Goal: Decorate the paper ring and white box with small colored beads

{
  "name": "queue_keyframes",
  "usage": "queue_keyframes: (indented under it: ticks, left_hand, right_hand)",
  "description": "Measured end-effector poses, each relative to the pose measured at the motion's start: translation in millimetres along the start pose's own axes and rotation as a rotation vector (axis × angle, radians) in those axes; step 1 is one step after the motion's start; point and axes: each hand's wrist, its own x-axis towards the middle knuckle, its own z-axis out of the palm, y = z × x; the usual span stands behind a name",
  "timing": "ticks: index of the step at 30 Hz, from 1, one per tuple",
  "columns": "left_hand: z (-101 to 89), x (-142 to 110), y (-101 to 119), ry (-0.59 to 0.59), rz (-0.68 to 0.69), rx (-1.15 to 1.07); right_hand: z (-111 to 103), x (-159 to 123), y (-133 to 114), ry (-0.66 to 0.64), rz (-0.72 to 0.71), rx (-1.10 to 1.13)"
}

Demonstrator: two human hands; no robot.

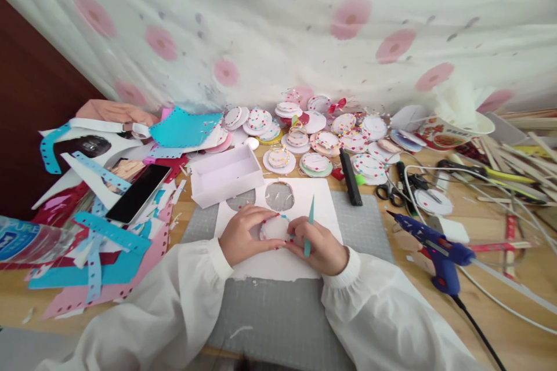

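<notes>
Left hand (244, 236), fingers clamped on the rim of a beaded disc (274, 229). Right hand (319, 244), fingers pinched at the disc's opposite edge, also gripping a pointed teal tool (310, 223). White paper (270, 268) lies beneath the fingers. Light pressure should avoid bending the rim.

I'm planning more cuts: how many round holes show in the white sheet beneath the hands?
2: one hole just beyond the left hand, the other hole beyond the round piece being held. More may be hidden.
</notes>
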Motion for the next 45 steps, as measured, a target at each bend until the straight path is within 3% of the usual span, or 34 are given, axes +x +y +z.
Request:
queue_keyframes:
  ticks: [5, 10, 18, 32, 45]
  left_hand:
    - [1.0, 2.3, 2.5, 0.01, -0.063, 0.001]
    - [3.6, 1.3, 1.4, 0.001, -0.059, 0.031]
    - [5.4, 1.0, -1.0, 0.016, 0.005, 0.066]
    - [-2.6, 7.8, 2.6, -0.027, 0.046, 0.142]
    - [-3.5, 9.4, 2.4, -0.062, 0.015, 0.113]
  right_hand:
    - [-4.0, 2.6, -12.1, 0.013, 0.101, 0.076]
    - [0.4, 11.3, -20.3, 0.098, 0.286, -0.036]
    - [2.7, 21.3, -27.7, 0.033, 0.438, -0.135]
    - [-2.3, 26.9, -27.3, -0.095, 0.265, -0.176]
    - [-1.3, 26.2, -21.3, -0.117, 0.303, -0.042]
